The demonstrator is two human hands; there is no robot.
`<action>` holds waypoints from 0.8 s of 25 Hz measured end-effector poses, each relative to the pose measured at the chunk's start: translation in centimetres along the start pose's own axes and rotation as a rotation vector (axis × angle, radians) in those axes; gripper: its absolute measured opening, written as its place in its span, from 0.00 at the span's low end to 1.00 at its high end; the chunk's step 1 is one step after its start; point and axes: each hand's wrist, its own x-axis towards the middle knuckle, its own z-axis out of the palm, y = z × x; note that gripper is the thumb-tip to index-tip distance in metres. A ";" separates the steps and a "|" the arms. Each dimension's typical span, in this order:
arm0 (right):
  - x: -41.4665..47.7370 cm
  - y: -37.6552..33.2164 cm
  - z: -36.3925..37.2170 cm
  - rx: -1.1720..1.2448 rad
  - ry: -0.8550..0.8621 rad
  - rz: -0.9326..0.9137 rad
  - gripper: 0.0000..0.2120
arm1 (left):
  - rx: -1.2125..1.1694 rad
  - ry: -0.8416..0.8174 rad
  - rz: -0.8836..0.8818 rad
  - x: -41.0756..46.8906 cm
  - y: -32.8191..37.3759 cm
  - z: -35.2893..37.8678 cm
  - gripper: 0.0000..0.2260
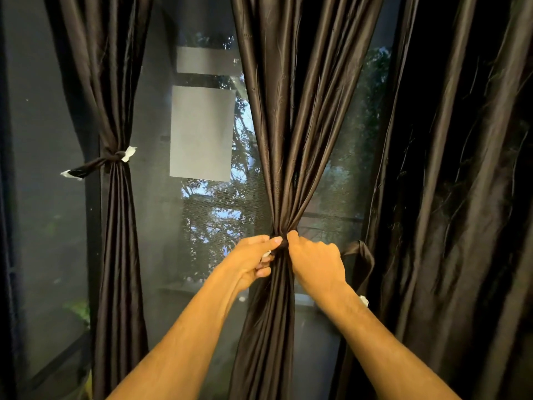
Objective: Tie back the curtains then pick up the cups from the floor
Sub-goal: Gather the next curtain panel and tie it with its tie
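Observation:
A dark brown satin curtain (291,116) hangs in the middle, gathered into a tight bunch at hand height. My left hand (253,261) grips the tie-back band on the left of the bunch, a white tip showing between its fingers. On the right of the bunch my right hand (315,262) pinches the same band (284,243); a loose end (360,255) of the band trails to the right with a white tip lower down. At the left, another curtain (115,226) is gathered by a knotted band (111,157). No cups are in view.
A third curtain (461,197) hangs loose at the right, close to my right forearm. Behind the curtains is a screened window (207,226) with trees outside and pale sheets (202,134) stuck on the glass. The floor is out of view.

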 end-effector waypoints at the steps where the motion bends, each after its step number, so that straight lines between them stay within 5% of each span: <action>1: -0.1 -0.2 0.4 -0.004 0.019 0.025 0.19 | -0.028 0.005 0.016 0.0 -0.2 0.2 0.10; 7: 1.0 -0.3 0.0 0.074 -0.017 0.131 0.12 | -0.111 0.011 0.065 0.5 -1.1 0.2 0.06; 10: 1.9 0.6 0.3 0.666 -0.342 0.261 0.11 | -0.101 -0.010 0.061 0.5 -1.0 -0.4 0.03; 14: 1.9 1.6 0.3 1.428 -0.490 0.502 0.09 | 0.043 -0.044 0.125 0.7 -1.2 -1.2 0.05; 17: 1.5 1.7 0.5 1.422 -0.395 0.532 0.07 | 0.277 -0.024 0.218 1.0 -1.1 -1.3 0.07; 20: 1.4 1.3 0.5 1.088 -0.218 0.493 0.06 | 0.408 0.011 0.271 1.4 -1.1 -1.3 0.07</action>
